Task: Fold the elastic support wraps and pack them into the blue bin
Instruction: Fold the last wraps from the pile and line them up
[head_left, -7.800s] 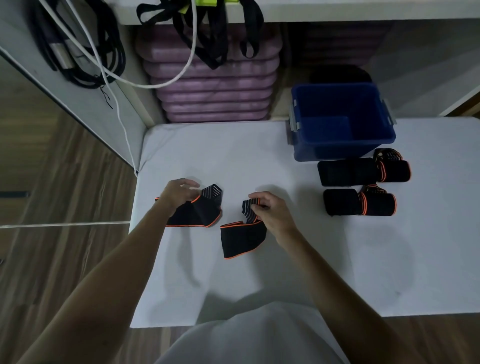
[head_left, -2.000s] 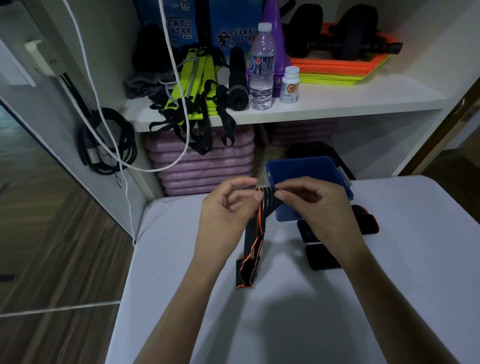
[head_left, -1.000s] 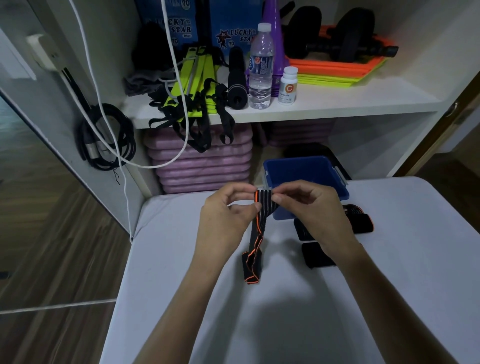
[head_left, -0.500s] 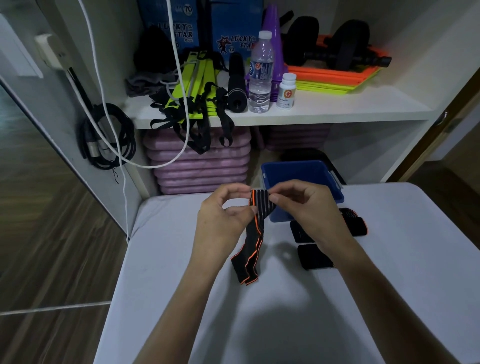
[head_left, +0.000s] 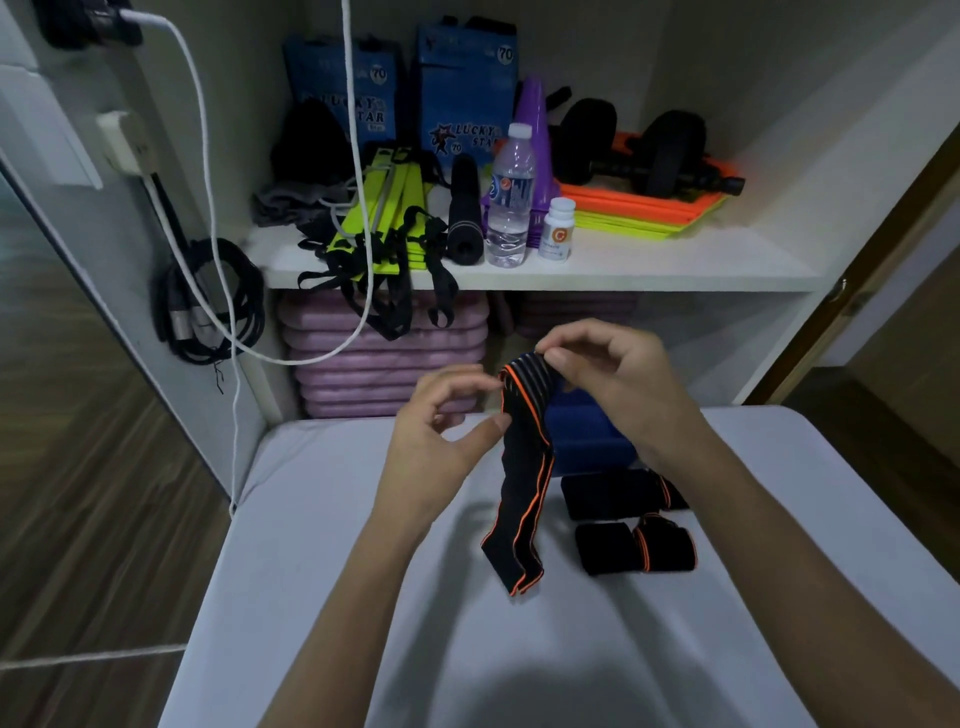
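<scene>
Head view: blue bin interior hidden behind hanging wrap.

Right hand pinching, left hand loosely curled.

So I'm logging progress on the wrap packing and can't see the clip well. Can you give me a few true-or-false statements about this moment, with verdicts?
1. The right hand pinches the top of a hanging wrap. True.
2. The wrap is rolled into a tight bundle. False: it hangs long and loose, its lower end near the table.
3. Two other wraps lie on the table beside the bin. True.
4. The left hand grips a water bottle. False: it is at the wrap's edge; the bottle stands on the shelf.
5. The bin sits on the shelf. False: it is on the table, behind the hands.
</scene>
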